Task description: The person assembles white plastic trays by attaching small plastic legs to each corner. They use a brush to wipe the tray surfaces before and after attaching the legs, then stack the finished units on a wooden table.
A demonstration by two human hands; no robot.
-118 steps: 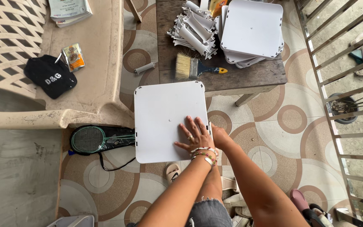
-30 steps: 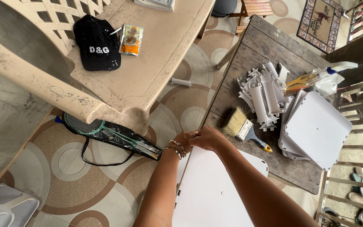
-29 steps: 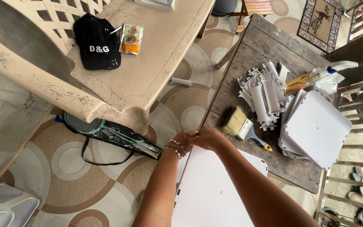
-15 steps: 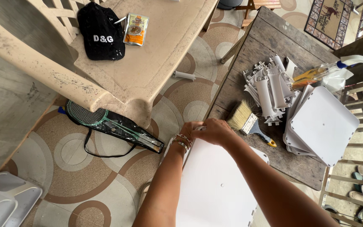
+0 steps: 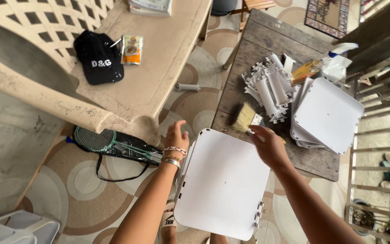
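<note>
While a white square panel [image 5: 224, 183] lies flat below the person, over the tiled floor and just in front of the wooden table [image 5: 253, 40], neither hand grips it. The left hand [image 5: 176, 135] is raised beside the panel's upper left corner, fingers loosely spread and apart from it, holding nothing. The right hand [image 5: 267, 144] hovers open at the panel's upper right edge, over the handle of a paintbrush [image 5: 245, 118]; whether its fingertips touch the brush cannot be told, since the hand is blurred and hides the handle. What supports the panel from beneath is hidden. Nearly square, it has no clear long axis; it sits turned slightly, its notched edges toward the table and the person. Further out on the table lie a heap of white connector pieces [image 5: 267, 88] and a stack of panels [image 5: 326, 113].
</note>
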